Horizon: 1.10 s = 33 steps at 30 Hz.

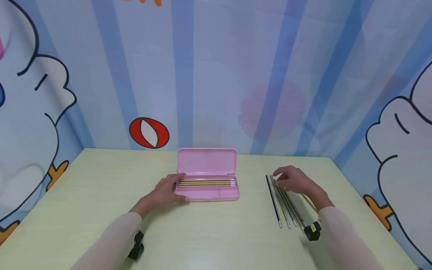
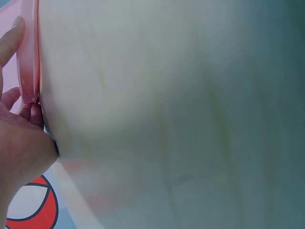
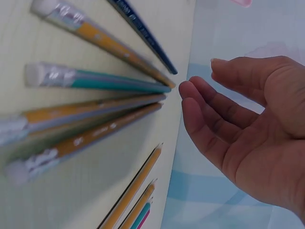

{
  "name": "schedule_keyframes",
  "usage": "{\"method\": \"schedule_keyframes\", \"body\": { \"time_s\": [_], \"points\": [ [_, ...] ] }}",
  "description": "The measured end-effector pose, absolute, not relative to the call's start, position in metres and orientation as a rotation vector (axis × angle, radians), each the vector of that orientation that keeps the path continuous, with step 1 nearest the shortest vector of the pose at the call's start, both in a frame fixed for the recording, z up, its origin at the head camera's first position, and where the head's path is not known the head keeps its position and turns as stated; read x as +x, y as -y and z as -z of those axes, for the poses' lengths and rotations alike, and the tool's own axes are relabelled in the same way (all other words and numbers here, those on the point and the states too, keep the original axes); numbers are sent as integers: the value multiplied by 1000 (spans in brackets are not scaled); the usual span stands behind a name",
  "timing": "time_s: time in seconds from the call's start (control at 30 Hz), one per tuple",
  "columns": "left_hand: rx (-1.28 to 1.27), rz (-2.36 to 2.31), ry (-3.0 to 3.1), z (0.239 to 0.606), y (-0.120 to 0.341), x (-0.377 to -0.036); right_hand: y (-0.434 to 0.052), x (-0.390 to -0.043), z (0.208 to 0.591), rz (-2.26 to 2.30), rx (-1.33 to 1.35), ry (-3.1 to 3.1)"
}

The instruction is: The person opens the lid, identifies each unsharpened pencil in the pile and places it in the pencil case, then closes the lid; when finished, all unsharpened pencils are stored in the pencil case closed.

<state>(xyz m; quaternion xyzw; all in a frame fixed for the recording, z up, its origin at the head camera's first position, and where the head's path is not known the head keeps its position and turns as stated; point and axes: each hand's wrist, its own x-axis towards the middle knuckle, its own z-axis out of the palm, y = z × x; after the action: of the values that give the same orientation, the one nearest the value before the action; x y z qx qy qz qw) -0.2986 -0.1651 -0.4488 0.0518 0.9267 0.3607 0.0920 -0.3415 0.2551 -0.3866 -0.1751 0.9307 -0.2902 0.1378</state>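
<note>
An open pink pencil case (image 1: pixel 202 194) lies in the middle of the table, its lid (image 1: pixel 206 161) raised at the back. Several yellow pencils (image 1: pixel 204 183) lie in its rear compartment. My left hand (image 1: pixel 165 192) holds the case's left end, thumb at the front and fingers toward the back. To the right, a dark blue pencil (image 1: pixel 273 202), a teal pencil (image 3: pixel 114 83) and several yellow ones fan out on the table. Over their far tips hovers my right hand (image 1: pixel 295 180), fingers loosely bent with nothing between them; the right wrist view shows thumb and fingertips apart.
More pencils (image 3: pixel 129 191) lie beyond the fan, partly hidden by the right forearm in the head view. A printed curtain (image 1: pixel 216 75) hangs behind the pale wooden table (image 1: pixel 216 236). Black wrist cameras (image 1: pixel 312 231) sit under both sleeves.
</note>
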Motion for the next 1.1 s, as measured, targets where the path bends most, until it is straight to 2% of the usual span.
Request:
{"method": "schedule_keyframes", "body": {
  "time_s": [0.43,1.1],
  "points": [
    [157,-1091,-2747,448,165,-299,-273,-327,397,852,-391,-2663],
    [164,-1086,-2752,449,165,-299,-260,-321,404,760,-513,-2780]
  ]
}}
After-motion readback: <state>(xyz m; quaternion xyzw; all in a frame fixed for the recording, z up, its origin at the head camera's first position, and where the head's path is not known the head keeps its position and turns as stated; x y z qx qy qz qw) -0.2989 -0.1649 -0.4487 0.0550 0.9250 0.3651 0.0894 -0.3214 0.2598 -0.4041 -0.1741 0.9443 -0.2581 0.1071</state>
